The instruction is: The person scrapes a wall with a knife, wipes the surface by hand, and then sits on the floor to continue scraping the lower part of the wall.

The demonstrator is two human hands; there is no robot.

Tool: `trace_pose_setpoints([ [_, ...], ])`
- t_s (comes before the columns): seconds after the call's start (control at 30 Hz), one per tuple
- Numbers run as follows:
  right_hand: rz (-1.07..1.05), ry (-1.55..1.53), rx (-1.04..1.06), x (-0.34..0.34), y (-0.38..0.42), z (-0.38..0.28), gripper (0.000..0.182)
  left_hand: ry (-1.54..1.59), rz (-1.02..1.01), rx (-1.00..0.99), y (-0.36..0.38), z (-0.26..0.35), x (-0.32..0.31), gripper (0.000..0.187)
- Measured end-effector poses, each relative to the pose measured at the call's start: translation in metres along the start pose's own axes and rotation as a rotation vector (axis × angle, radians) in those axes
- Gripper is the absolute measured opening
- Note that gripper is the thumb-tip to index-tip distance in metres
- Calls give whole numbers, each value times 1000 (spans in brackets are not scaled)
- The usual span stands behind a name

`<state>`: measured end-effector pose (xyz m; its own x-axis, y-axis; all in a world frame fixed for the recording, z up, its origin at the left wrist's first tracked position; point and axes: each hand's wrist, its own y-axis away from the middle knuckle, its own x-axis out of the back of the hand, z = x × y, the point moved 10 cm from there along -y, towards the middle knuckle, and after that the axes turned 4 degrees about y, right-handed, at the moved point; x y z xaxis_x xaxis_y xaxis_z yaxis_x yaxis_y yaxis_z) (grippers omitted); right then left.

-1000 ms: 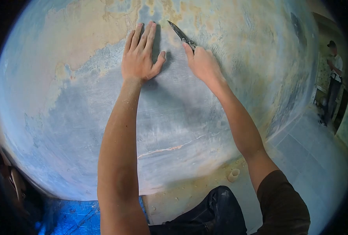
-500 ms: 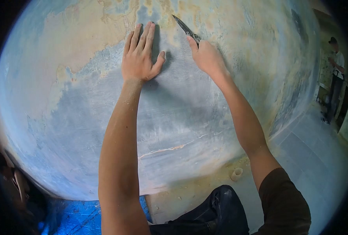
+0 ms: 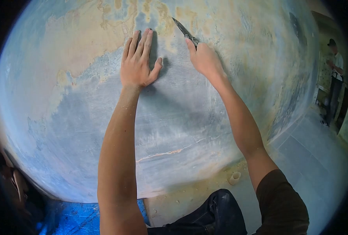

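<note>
A wall (image 3: 174,105) with peeling, mottled blue, grey and tan paint fills most of the view. My left hand (image 3: 136,64) lies against it with the fingers stretched up and the thumb out to the side. To its right, my right hand (image 3: 206,58) is closed around the handle of a knife (image 3: 181,28). The dark pointed blade slants up and left, close over a yellowish, flaking patch, and the index finger or thumb rests along the handle. Most of the handle is hidden in my fist.
A pale cup-like cylinder (image 3: 234,178) stands on the floor (image 3: 299,156) at the wall's foot, among small crumbs. Blue sheeting (image 3: 80,215) covers the lower left. One person (image 3: 334,78) stands far right; another (image 3: 17,184) is partly visible at the left edge. My bent knee (image 3: 225,203) is below.
My left hand has slid slightly down the wall, fingers still spread. The knife and right hand sit slightly lower, and the whole view has shifted a little.
</note>
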<state>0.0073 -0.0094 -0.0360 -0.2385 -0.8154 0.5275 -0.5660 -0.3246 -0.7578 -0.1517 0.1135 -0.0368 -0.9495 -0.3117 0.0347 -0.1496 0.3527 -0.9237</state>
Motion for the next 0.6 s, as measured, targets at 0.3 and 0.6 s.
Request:
trace_pose_setpoints([
  [0.3, -57, 129, 54, -25, 47, 6, 68, 12, 5, 7, 0, -1, 1, 74],
  [0.6, 5, 35, 10, -7, 7, 0, 67, 8, 9, -2, 0, 1, 1, 73],
])
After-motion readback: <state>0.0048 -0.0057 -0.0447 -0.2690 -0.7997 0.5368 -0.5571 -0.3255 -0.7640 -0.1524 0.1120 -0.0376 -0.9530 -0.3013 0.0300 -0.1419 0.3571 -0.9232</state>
